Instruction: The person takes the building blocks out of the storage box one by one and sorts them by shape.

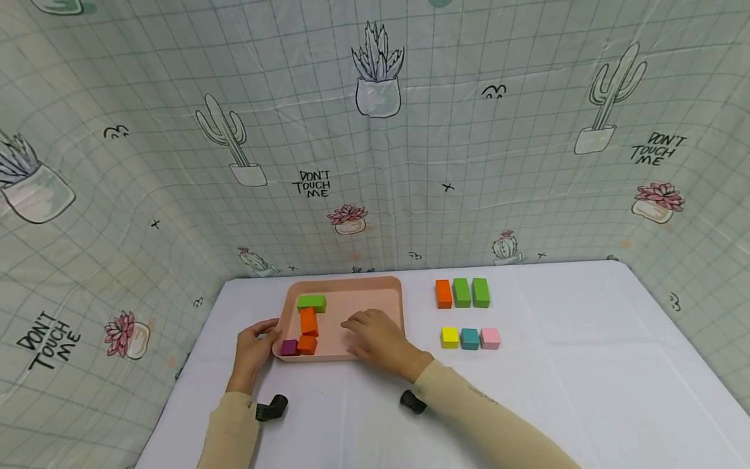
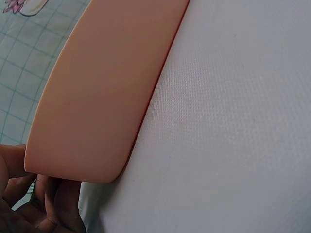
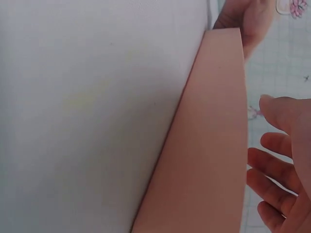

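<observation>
A shallow pink tray (image 1: 357,284) lies on the white table. At its left side my left hand (image 1: 253,350) grips the rim near the front corner, with thumb and fingers around the tray's end wall (image 2: 97,121) in the left wrist view. Over the tray's right half is my right hand (image 1: 381,342), its fingers spread and relaxed with nothing between them. Inside the tray, along the left, lie a green block (image 1: 311,303), an upper orange block (image 1: 308,322), a lower orange block (image 1: 307,345) and a purple cube (image 1: 290,348).
Right of the tray stand an orange block (image 1: 443,294) and two green blocks (image 1: 461,292) in a row. Nearer are a yellow cube (image 1: 449,337), a teal cube (image 1: 469,339) and a pink cube (image 1: 490,339). Patterned cloth (image 1: 410,156) hangs behind the table.
</observation>
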The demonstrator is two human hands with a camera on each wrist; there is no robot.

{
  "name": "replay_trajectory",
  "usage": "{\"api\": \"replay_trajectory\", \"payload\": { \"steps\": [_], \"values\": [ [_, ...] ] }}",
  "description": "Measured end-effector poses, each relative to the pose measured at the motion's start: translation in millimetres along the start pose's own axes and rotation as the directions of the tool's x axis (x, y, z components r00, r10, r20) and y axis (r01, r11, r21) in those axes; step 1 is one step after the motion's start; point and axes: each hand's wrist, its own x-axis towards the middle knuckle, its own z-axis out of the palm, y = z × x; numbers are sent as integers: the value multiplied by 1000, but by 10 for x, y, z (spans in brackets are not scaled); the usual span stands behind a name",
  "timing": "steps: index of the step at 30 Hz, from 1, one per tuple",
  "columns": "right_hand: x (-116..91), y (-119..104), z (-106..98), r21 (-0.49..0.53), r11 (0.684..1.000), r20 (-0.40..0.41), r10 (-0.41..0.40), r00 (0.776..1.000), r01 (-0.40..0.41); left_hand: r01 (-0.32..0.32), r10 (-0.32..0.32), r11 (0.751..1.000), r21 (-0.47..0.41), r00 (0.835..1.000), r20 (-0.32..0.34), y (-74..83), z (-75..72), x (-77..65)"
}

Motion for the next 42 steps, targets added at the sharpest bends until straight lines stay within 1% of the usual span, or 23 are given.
{"api": "replay_trajectory", "payload": {
  "steps": [11, 17, 22, 26, 33, 36, 42],
  "values": [
    [148, -75, 146, -37, 999, -4, 25, 1000, -25, 21, -21, 1000, -18, 1000, 2, -8, 5, 2],
    [244, -152, 186, -51, 998, 25, 47, 999, -45, 2, -2, 1000, -11, 1000, -12, -3, 7, -2],
    [306, -218, 189, -64, 997, 42, 52, 998, -50, 4, -4, 1000, -8, 1000, -15, -7, 15, 10],
    [358, -234, 204, -53, 998, 42, 45, 998, -43, 20, -20, 1000, -11, 1000, -11, -8, 18, 14],
    [445, -256, 251, -70, 998, 14, -7, 1000, 8, 46, -47, 999, -24, 999, -13, 20, 20, -8],
    [481, -287, 268, -77, 997, 29, -13, 1000, 15, 56, -56, 998, -26, 998, -16, 16, 21, -7],
    [554, -326, 313, -75, 997, 40, -23, 999, 26, 50, -50, 998, -29, 999, -16, 10, 13, -9]
  ]
}}
